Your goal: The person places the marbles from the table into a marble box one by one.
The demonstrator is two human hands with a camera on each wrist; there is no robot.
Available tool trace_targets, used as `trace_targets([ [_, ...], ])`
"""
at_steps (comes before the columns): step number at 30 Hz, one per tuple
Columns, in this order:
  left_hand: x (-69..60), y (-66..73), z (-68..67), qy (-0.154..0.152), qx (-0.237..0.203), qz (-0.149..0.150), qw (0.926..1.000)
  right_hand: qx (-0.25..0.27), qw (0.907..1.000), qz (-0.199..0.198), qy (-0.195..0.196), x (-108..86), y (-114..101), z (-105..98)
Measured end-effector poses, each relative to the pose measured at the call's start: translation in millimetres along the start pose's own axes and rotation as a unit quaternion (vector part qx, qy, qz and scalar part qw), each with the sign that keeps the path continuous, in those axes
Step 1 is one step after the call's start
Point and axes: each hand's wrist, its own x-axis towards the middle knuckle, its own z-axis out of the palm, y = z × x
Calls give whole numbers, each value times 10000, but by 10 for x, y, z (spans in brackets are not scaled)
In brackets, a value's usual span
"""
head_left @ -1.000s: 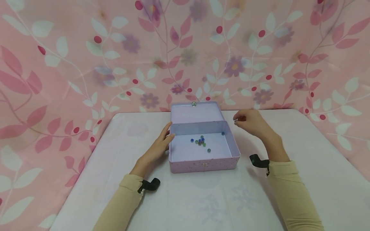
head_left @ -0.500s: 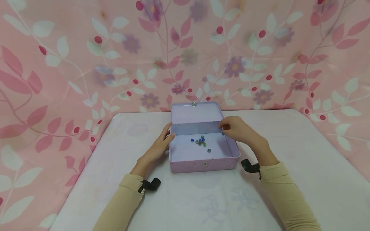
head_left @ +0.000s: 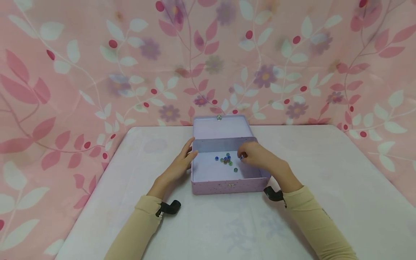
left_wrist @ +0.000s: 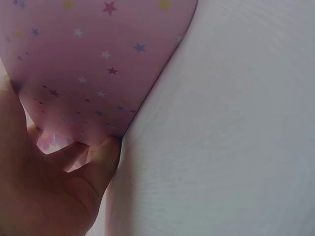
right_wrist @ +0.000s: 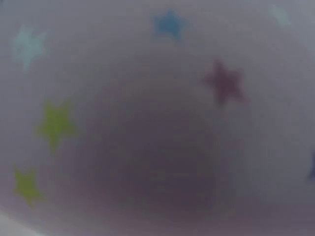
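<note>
A lilac tin box (head_left: 212, 187) stands with its lid (head_left: 221, 128) swung back. Inside, several glass marbles lie on the pale floor, among them a green marble (head_left: 230, 163) in the loose cluster and another marble (head_left: 235, 169) nearer the front. My left hand (head_left: 175, 167) rests against the box's left side; in the left wrist view its fingers touch the star-printed wall (left_wrist: 103, 64). Over the right part of the box, my right hand (head_left: 260, 157) pinches a small blue marble (head_left: 241, 157) between thumb and fingertips. That hand hides the box's right rear corner.
A white-covered table (head_left: 312, 162) extends around the box. Behind it hangs a pink floral cloth (head_left: 214, 65). The right wrist view holds only a blurred star-printed wall (right_wrist: 157, 123), very close. Black wrist cameras sit on both cuffs.
My right hand has moved left and down from outside the box's right side to above its interior, carrying the small marble. The left hand has stayed against the box.
</note>
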Motion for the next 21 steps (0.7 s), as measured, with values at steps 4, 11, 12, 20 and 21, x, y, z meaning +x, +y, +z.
trace_targets([
  [4, -3, -6, 2, 9, -81, 11, 10000, -158, 9996, 89, -222, -11, -37, 36],
  [11, 117, -232, 3, 146, -29, 150, 9998, -682, 9962, 100, -537, -4, -73, 119],
  [12, 140, -276, 6, 190, -8, 170, 9997, -714, 9957, 141, -575, -1, -72, 136],
  [20, 168, -325, 30, 382, 66, 256, 9989, -679, 9949, 301, -687, -1, -82, 219],
  [21, 170, -327, 31, 384, 56, 249, 9989, -686, 9949, 286, -682, -1, -86, 219],
])
